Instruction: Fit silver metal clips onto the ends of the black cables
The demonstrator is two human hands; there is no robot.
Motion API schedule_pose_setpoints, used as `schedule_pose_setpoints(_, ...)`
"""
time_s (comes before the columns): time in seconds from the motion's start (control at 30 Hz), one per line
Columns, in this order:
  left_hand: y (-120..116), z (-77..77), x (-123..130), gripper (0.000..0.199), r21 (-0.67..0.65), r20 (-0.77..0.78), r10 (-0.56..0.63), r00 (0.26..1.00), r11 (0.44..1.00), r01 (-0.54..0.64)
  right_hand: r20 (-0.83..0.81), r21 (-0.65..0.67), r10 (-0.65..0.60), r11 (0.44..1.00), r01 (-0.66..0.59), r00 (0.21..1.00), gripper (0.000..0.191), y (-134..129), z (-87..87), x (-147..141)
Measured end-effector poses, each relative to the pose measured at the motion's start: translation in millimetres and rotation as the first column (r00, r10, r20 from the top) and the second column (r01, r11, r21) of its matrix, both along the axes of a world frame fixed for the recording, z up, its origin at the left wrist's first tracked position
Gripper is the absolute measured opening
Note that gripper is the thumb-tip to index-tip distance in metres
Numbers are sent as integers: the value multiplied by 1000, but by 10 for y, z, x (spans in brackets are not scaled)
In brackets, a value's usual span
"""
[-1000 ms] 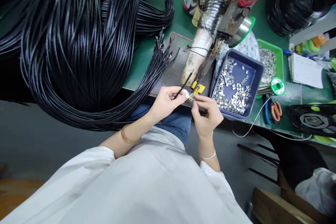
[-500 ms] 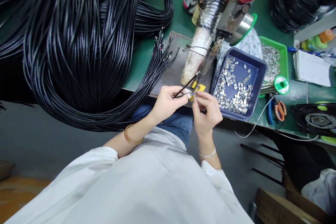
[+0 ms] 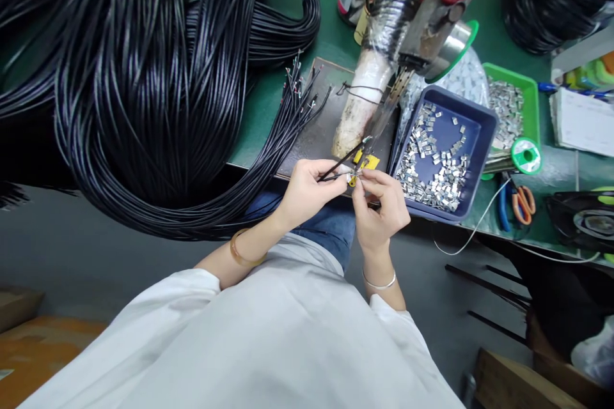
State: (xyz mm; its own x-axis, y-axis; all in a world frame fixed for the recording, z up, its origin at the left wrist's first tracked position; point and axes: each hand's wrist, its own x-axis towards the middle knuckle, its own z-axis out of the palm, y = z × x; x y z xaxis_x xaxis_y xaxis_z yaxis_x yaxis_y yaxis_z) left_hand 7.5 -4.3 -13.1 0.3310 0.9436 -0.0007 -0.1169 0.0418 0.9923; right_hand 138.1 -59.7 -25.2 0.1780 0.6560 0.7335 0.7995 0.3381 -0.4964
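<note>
My left hand (image 3: 311,190) pinches black cables (image 3: 336,168) between thumb and fingers. One cable sticks up past the fingers, its stripped end (image 3: 366,139) near the soldering fixture. Another cable's tip points right, toward my right hand (image 3: 382,203). That hand's thumb and index finger are closed at this tip on a small silvery piece (image 3: 355,173), too small to make out fully. Just behind the fingertips is a yellow holder (image 3: 368,161). To the right, a dark blue tray (image 3: 481,140) holds many small metal connector shells.
Thick bundles of black cable (image 3: 144,89) cover the left of the green table. A wrapped flexible duct (image 3: 367,77) slants down above my hands. Further right are a green tray (image 3: 530,99), a solder spool (image 3: 526,156), orange-and-blue cutters (image 3: 522,204) and a small fan (image 3: 592,220).
The view has shifted slightly, so the table's things appear a little further right. Both hands keep their pinch at the cable tip, with only slight finger movement.
</note>
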Motion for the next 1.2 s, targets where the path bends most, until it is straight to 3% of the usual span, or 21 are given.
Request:
schedule_pose_setpoints(0.27, -26, 58, -7, 12, 54, -15, 31, 999, 998, -30, -2, -7, -6, 1000, 6, 1000, 20, 0, 17, -11)
schedule_pose_setpoints(0.6, 8, -19, -26, 7, -153, 149, -63, 987, 985, 86, 49, -5, 4, 1000, -4, 999, 19, -62, 20, 11)
schedule_pose_setpoints(0.8, 17, 23, -32, 7, -232, 212, -70, 975, 965, 120, -74, -37, 15, 999, -18, 997, 14, -91, 80, 44)
schedule_pose_setpoints(0.9, 11, 70, -41, 9, -282, 221, -67, 973, 951, 129, -178, 76, -24, 996, 38, 984, 8, -138, 148, 80)
schedule_pose_setpoints(0.97, 6, 94, -50, 10, -294, 209, -69, 975, 947, 130, -264, 157, -31, 985, 74, 964, 14, -170, 190, 98)
schedule_pose_setpoints(1.03, 5, 101, -59, 10, -282, 192, -77, 978, 951, 131, -291, 130, -42, 988, 83, 956, 20, -188, 210, 108)
schedule_pose_setpoints(1.2, 26, 36, -50, 8, -197, 157, -81, 984, 974, 111, 6, -68, 9, 998, -9, 1000, 15, -139, 143, 97)
